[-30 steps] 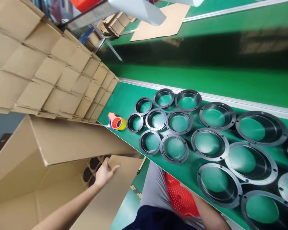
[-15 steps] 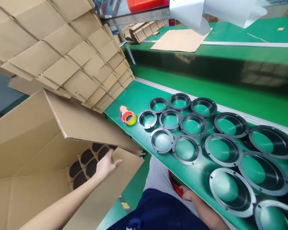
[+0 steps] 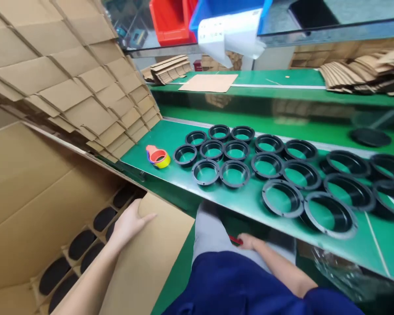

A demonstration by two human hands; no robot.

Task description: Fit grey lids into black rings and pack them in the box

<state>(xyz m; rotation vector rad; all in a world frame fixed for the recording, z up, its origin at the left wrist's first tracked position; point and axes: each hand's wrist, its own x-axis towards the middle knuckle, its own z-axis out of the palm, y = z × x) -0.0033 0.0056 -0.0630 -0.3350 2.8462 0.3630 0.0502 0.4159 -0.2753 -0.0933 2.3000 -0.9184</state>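
Observation:
My left hand (image 3: 129,225) is hooked over the edge of a large cardboard box's flap (image 3: 154,236), its thumb on the outer face and its fingers hidden inside. Within the box, round black parts (image 3: 82,244) sit in cells of a cardboard divider (image 3: 65,253). Beside my thigh, my right hand (image 3: 247,241) is closed around a narrow red thing (image 3: 235,239), mostly hidden, whose kind I cannot make out. Several black flanged rings (image 3: 206,172) stand in rows on the green bench (image 3: 170,179), away from both hands.
A red tape dispenser with yellow tape (image 3: 159,158) lies at the bench's left end. Stacked folded cardboard (image 3: 92,87) rises behind the box. Red (image 3: 174,26) and blue bins (image 3: 230,11), with hanging paper (image 3: 230,33), are on the upper shelf. A black disc (image 3: 370,137) lies farther back.
The view has swung rightward and shows more of the bench. My left hand stays at the box flap, and more round black parts show inside. My right hand still grips the red thing.

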